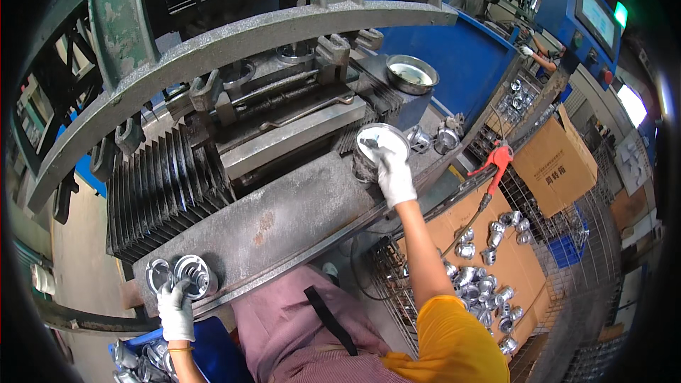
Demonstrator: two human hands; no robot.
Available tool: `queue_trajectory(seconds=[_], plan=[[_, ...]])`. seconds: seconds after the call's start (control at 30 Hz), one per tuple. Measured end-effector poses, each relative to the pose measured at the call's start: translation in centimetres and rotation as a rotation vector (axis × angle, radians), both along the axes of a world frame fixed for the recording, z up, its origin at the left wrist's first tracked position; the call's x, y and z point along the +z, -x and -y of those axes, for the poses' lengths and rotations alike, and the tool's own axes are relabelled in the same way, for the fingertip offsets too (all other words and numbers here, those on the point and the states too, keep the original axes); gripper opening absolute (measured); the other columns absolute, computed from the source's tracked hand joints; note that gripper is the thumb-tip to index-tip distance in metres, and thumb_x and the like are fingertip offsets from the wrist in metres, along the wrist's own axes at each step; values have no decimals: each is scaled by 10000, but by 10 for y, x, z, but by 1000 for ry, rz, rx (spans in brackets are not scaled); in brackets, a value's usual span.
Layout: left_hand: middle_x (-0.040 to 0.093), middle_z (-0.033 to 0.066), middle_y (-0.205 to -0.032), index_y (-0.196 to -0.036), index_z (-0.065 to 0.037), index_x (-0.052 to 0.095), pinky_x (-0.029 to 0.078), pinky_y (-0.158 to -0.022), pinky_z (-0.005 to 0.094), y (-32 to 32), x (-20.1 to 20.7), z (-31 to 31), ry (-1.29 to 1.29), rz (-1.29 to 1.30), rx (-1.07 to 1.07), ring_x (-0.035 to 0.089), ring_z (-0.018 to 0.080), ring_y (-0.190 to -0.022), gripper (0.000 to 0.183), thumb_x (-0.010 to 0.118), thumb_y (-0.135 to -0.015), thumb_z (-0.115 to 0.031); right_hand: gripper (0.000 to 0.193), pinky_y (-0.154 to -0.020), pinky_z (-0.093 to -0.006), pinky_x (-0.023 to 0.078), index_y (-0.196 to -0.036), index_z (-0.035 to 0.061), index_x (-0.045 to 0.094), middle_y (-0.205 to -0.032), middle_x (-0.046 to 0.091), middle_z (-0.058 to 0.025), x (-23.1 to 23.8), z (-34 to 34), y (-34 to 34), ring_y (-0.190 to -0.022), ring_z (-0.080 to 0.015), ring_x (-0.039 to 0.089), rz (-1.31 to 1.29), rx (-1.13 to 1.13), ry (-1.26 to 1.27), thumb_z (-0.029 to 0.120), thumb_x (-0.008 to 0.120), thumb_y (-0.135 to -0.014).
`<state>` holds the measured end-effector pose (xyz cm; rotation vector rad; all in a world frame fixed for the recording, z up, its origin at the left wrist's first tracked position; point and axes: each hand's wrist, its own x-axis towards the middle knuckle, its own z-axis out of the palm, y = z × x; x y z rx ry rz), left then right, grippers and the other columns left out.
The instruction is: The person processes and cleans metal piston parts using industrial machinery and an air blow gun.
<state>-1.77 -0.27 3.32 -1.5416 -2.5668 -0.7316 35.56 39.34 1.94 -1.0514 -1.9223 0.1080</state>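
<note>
My left hand (pixel 176 312), in a white glove, is at the left end of the grey metal ledge (pixel 284 206). Its fingers curl against a shiny cup-shaped metal casting (pixel 196 276), which has a round opening. Beside that casting is a ring-shaped metal piece (pixel 157 274), close to the fingertips. My right hand (pixel 396 179), also gloved, reaches into a round metal tin (pixel 384 133) at the ledge's right end. The fingers are closed inside its rim, near a small dark patch; what they hold is hidden.
Two more castings (pixel 445 140) stand right of the tin, and a metal bowl (pixel 413 74) behind it. A red air gun (pixel 501 163) hangs over a cardboard-lined wire cage (pixel 511 269) of castings. A blue bin (pixel 220 347) holds castings at lower left. Pleated black covers (pixel 163 191) flank the machine.
</note>
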Motion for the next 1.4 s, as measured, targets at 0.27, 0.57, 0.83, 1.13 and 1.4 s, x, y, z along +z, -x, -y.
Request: queue_trajectory(seconds=[0.27, 0.57, 0.83, 1.13, 1.4], plan=[[579, 154, -1067, -982, -178, 666, 456, -861, 414, 8, -11, 5, -12, -105, -8, 541, 348, -1012, 417, 612, -637, 50, 460, -891, -436, 445, -1213, 120, 543, -1125, 586, -160, 42, -102, 18, -1026, -346, 564, 30, -342, 96, 308, 648, -807], [581, 154, -1060, -985, -184, 661, 470, -810, 416, 6, -5, 7, -9, -163, -17, 555, 352, -959, 352, 686, -672, -26, 320, -792, -455, 475, -1089, 69, 611, -949, 581, -213, 32, -177, 22, -914, -374, 577, 191, -279, -4, 203, 642, -800], [566, 159, -1108, -989, -182, 675, 439, -879, 429, 1, 2, 14, 42, -76, -6, 522, 364, -1054, 382, 665, -645, -17, 344, -874, -438, 458, -1125, 44, 576, -1118, 562, -203, 13, -225, -10, -1026, -373, 549, 336, -266, 50, 37, 562, -781], [593, 129, -1095, -1037, -220, 670, 464, -786, 432, 4, 12, -19, 102, -160, -54, 566, 333, -946, 389, 675, -664, -108, 304, -912, -336, 440, -1123, -5, 620, -1093, 649, -105, 113, -36, 32, -981, -196, 589, -471, -99, -96, 188, 592, -890], [556, 133, -1120, -1023, -275, 674, 389, -863, 432, -21, 18, 5, 133, -174, -74, 499, 320, -1052, 402, 685, -663, -96, 399, -895, -357, 477, -1203, 33, 558, -1164, 586, -171, 62, 158, 157, -1058, -271, 581, 26, 964, 490, 205, 615, -847]])
